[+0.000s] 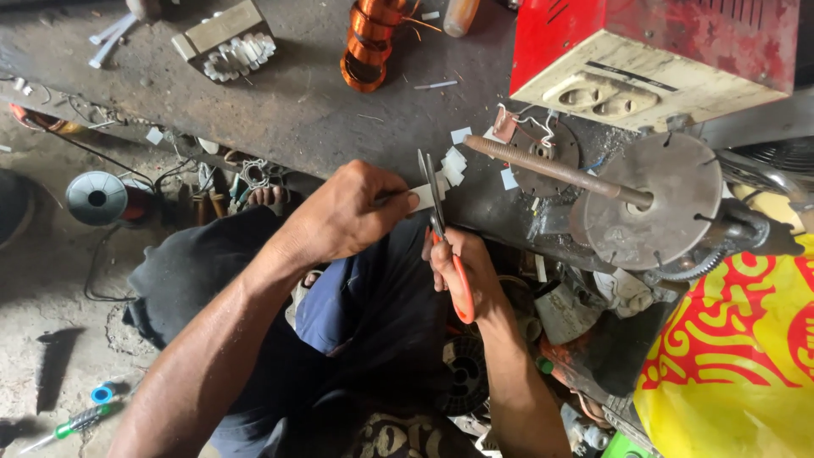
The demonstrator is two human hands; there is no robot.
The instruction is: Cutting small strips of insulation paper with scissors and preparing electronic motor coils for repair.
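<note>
Scissors (pixel 443 222) apparently across white strip (pixel 421 198)

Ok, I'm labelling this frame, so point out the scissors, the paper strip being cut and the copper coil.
scissors (pixel 462 293): head view, on the orange handle in the right hand.
paper strip (pixel 423 197): head view, white end beside the blades.
copper coil (pixel 366 42): head view, on the wound side.

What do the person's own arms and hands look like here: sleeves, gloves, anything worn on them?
Both forearms are bare up to the frame edge, with no sleeve in view. The left hand and right hand wear no gloves; no watch, ring or bracelet shows on either wrist or finger. No cables or markings are visible on them.
</note>
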